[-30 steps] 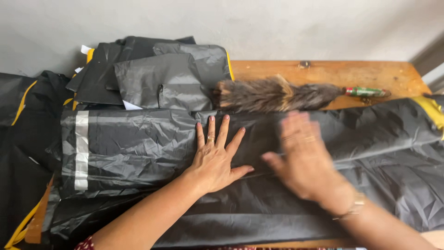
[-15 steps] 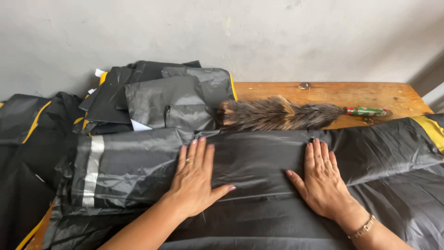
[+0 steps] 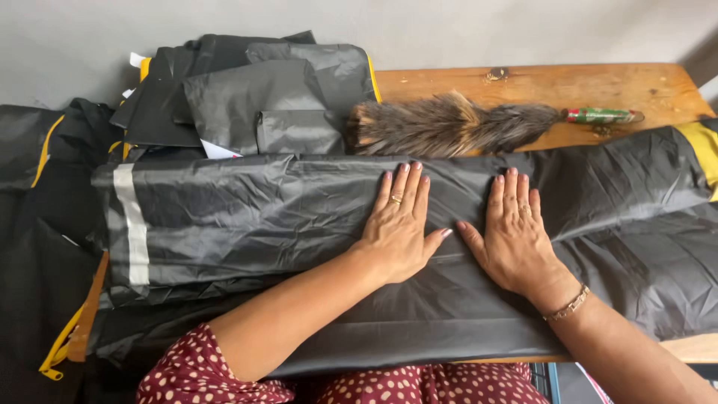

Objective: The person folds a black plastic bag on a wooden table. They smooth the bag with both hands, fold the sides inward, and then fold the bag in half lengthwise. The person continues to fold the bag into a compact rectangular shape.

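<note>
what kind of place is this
Probably a small garment workshop or packing bench: a wooden table against a bare wall, a stack of folded dark garments, and a feather duster beside the dark garment being flattened.

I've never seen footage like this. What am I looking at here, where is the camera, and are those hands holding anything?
There is no machine here: a person works with bare hands, and the single camera sits on their head, looking down. That is why you see arms reaching in from the bottom edge.

The left hand and the right hand both lie flat, fingers spread, side by side on a long dark shiny garment stretched across a wooden table. Neither hand grips anything; they only press on the fabric. The garment has a pale reflective stripe near one end.

Behind it lies a feather duster with a green and red handle, and to its left a pile of folded dark pieces with yellow trim.
</note>
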